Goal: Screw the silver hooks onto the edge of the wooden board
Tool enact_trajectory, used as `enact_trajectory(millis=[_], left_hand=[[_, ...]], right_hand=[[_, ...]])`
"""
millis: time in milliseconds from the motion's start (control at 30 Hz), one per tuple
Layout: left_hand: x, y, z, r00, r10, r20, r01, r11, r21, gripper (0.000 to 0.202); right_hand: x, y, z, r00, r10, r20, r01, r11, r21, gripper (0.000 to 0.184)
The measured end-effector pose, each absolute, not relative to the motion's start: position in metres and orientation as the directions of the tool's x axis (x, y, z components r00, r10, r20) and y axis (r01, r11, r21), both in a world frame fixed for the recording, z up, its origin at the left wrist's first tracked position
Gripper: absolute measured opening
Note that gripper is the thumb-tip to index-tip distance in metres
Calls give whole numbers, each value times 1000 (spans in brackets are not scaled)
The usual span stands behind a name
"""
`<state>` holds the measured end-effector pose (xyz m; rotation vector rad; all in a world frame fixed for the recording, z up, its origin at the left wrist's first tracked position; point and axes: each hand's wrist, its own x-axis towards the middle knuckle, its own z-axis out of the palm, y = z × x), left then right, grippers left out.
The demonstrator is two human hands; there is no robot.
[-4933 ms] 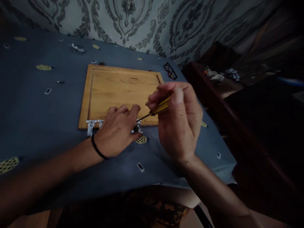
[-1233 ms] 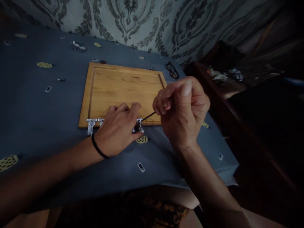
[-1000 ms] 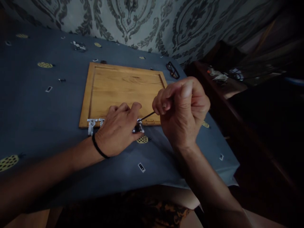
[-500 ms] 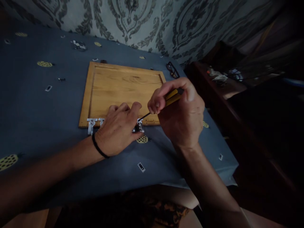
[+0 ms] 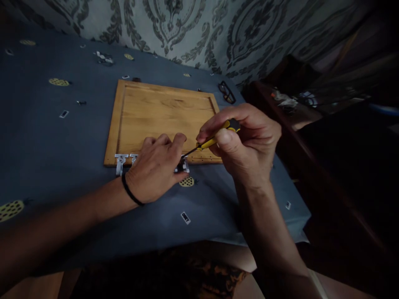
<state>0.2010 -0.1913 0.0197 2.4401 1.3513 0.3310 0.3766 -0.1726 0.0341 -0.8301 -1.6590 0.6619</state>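
A wooden panel (image 5: 165,110) with a raised frame lies flat, its near edge toward me. My left hand (image 5: 157,166) rests on that edge, its fingers and thumb curled around a metal hinge (image 5: 186,167). My right hand (image 5: 249,143) grips a yellow-and-black screwdriver (image 5: 212,140) by its handle between thumb and fingers. The screwdriver's shaft slants down to the left, its tip at the hinge; whether it sits in a screw is too small to tell. Left of my left hand, another hinge (image 5: 120,164) sits on the panel's edge, with one more partly covered by the hand.
Blue patterned cloth (image 5: 77,141) covers the surface beneath the panel. Behind the panel's right corner lie dark-framed glasses (image 5: 227,92). A metal piece (image 5: 104,58) lies at the back left, and a small dark item (image 5: 81,103) nearer. A dark wooden ledge (image 5: 299,153) runs along the right.
My right hand has shifted slightly right and turned on the screwdriver handle, bringing the thumb into view on top. My left hand stays in place on the hinge.
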Motion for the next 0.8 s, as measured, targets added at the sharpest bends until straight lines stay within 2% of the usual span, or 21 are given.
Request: enact_trajectory(millis=[300, 600, 800], left_hand=[[200, -192, 19, 526, 848, 57, 764, -501, 407, 60], [201, -191, 19, 523, 851, 54, 766, -496, 409, 60], [199, -192, 16, 527, 844, 100, 758, -519, 394, 55]], right_hand=[[389, -174, 44, -293, 813, 502, 65, 541, -838, 19], [384, -175, 37, -113, 785, 610, 145, 620, -771, 13], [379, -178, 36, -79, 767, 637, 242, 635, -734, 16]])
